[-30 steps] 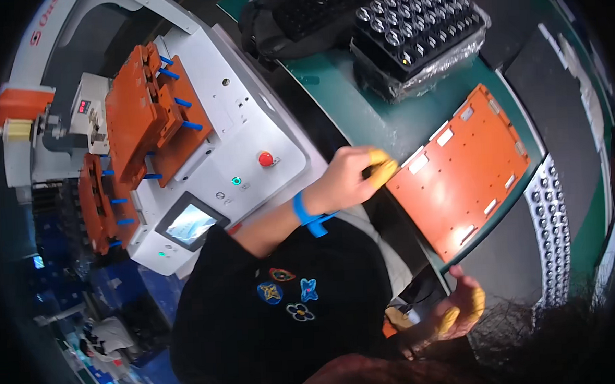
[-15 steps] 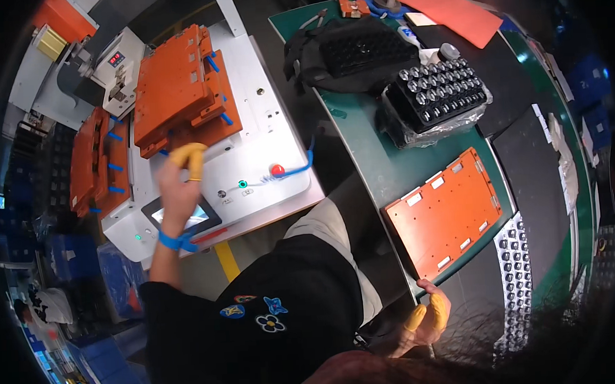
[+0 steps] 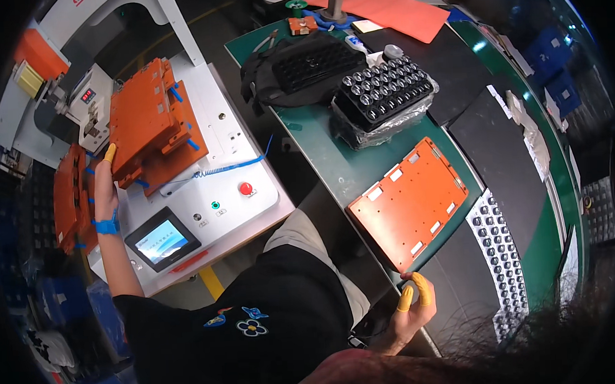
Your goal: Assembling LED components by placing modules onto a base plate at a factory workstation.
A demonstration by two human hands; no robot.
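Now my left hand [image 3: 105, 184] grips the left edge of the orange fixture [image 3: 150, 127] on the white machine [image 3: 217, 175], far left. My right hand [image 3: 410, 311], fingers loosely curled, empty, touches the near corner of the orange plate [image 3: 411, 201] on the green bench [image 3: 326, 157].

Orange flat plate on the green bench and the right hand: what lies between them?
Head view: almost nothing. The right hand sits just off the orange flat plate's near corner, with only bench edge between.

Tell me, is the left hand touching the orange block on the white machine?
Touching. In the head view the left hand reaches up to the orange block, and its yellow-capped fingertip lies against the block's lower left edge with no gap showing.
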